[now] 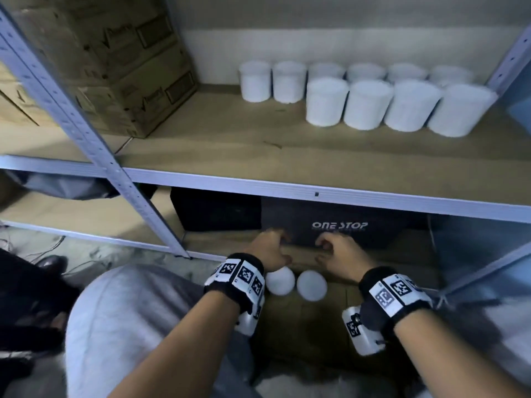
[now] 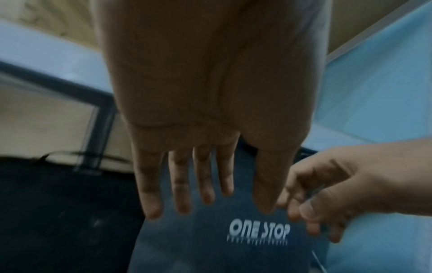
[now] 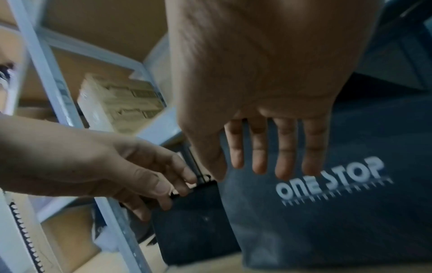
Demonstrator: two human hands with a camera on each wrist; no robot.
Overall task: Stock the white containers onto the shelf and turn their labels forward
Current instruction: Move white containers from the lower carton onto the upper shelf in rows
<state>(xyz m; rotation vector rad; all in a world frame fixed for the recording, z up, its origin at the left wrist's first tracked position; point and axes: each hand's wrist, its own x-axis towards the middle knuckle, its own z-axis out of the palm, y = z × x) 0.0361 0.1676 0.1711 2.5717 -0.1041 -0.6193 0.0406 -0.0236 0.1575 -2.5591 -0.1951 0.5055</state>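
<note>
- A metal shelving unit with pale blue-grey posts and brown board shelves fills the view; the middle shelf carries a cardboard box at far left, and the wall behind is plain
- On the lower level sit a black case and, to its right, a dark bag marked "ONE STOP"
- Ten white containers stand upright on the right half of the middle shelf — six in the far row, four in the near row, neighbours touching or nearly so; they are plain white cylinders with lids, long axis vertical, and no label can be made out on any side
- Two more white containers stand side by side low down, near the wrists, only their round tops showing
- The left hand and right hand hang just apart in front of the bag, fingers loosely bent — neither holds anything
</note>
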